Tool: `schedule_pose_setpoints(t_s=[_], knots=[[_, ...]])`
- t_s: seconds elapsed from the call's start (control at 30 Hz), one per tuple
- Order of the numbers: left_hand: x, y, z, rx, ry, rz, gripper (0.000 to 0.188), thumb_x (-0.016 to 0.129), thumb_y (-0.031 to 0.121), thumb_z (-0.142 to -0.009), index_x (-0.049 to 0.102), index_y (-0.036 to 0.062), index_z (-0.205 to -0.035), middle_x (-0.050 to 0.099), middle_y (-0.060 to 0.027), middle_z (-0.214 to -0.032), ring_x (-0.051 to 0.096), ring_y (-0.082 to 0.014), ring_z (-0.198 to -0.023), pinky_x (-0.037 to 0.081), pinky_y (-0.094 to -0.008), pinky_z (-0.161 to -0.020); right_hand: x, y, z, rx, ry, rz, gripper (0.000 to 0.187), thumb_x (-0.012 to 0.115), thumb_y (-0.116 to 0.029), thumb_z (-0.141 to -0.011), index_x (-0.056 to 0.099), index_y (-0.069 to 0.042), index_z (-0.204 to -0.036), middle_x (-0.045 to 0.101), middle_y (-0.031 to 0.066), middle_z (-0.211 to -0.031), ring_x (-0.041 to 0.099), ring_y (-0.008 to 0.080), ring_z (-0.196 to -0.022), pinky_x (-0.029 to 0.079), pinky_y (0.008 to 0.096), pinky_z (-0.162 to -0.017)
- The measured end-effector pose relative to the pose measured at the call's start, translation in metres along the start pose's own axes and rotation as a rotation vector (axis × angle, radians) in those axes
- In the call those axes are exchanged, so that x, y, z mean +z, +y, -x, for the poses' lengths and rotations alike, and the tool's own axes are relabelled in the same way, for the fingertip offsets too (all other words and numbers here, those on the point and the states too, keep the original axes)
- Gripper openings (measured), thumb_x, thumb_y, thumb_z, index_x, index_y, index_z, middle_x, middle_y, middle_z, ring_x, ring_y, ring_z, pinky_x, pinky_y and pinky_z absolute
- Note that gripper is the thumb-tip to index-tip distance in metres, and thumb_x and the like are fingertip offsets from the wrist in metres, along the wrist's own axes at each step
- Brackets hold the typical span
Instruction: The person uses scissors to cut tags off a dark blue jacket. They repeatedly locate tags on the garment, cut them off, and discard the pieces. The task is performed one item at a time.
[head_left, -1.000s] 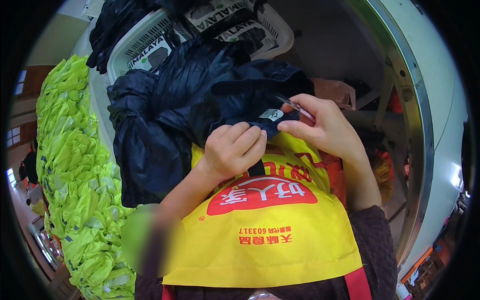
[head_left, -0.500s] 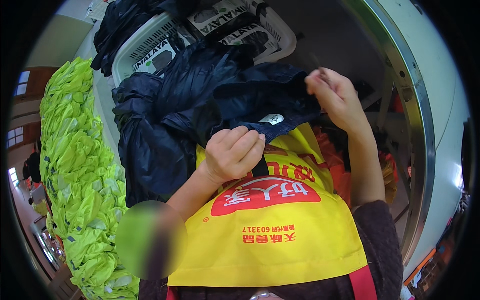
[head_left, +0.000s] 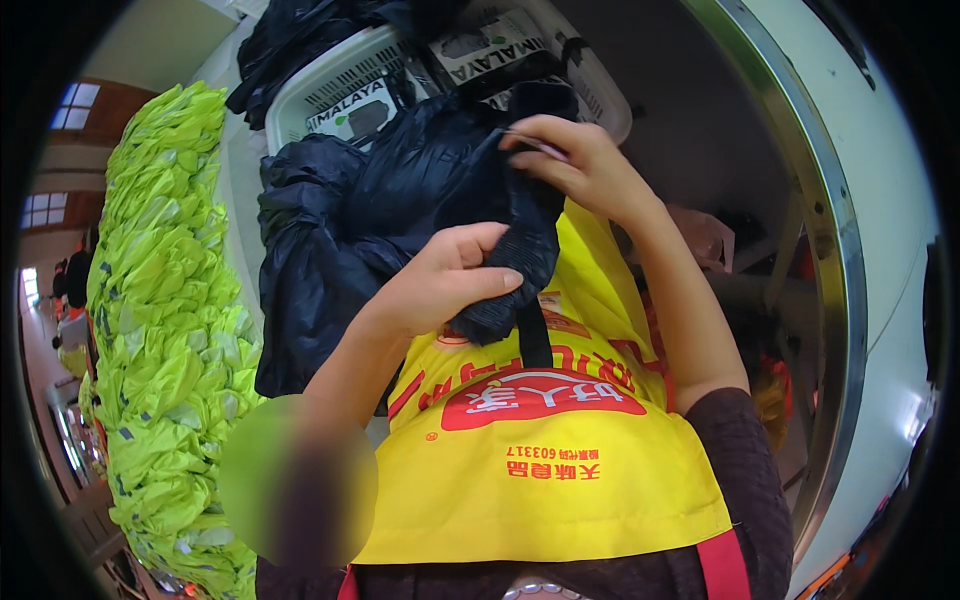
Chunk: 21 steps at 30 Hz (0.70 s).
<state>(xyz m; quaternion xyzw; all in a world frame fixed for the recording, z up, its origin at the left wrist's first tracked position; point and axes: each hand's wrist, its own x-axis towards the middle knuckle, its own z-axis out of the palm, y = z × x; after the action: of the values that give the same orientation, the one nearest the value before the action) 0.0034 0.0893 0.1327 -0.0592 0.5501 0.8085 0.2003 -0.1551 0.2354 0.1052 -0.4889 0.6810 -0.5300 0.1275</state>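
Note:
A thin, shiny dark navy garment lies bunched in front of me, its far side reaching up to a white basket. My left hand is closed on its gathered, ribbed edge, the thumb lying on top of the ribbing. At the garment's right side, my right hand pinches a slim tool with a pale pinkish part; its exact kind is too small to make out. The tool's tip is close to or touching the cloth; I cannot tell which.
Behind the garment stands a white slotted basket with printed packages and more dark cloth. A long heap of lime-green garments runs along the left. A metal-edged table curves past on the right. My yellow apron covers my lap.
My right hand has come leftward from beside the garment to its cloth. The ribbed edge, earlier stretched out with a white oval label showing, is now folded together and the label is hidden.

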Motion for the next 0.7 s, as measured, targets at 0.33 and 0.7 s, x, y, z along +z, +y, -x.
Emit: schedule_pose_setpoints(t_s=[0.33, 0.7], knots=[[-0.026, -0.063, 0.017, 0.134, 0.285, 0.522, 0.033, 0.053, -0.004, -0.079, 0.054, -0.0011, -0.112, 0.063, -0.0097, -0.104, 0.063, -0.0170, -0.092, 0.049, -0.0306, -0.086, 0.064, 0.033, -0.009, 0.366, 0.084, -0.565, 0.020, 0.058, -0.011, -0.085, 0.060, 0.001, -0.101, 0.065, 0.0095, -0.098, 0.061, 0.0143, -0.091, 0.045, 0.0248, -0.082], [-0.020, -0.042, 0.019, 0.098, 0.207, -0.016, 0.028, 0.052, 0.000, -0.082, 0.054, -0.0010, -0.110, 0.061, -0.0045, -0.102, 0.059, -0.0111, -0.091, 0.047, -0.0253, -0.084, 0.063, -0.031, 0.039, 0.144, 0.064, 0.041, 0.031, 0.075, -0.004, -0.069, 0.060, 0.001, -0.096, 0.062, 0.0080, -0.090, 0.057, 0.0142, -0.071, 0.045, 0.0244, -0.061]])
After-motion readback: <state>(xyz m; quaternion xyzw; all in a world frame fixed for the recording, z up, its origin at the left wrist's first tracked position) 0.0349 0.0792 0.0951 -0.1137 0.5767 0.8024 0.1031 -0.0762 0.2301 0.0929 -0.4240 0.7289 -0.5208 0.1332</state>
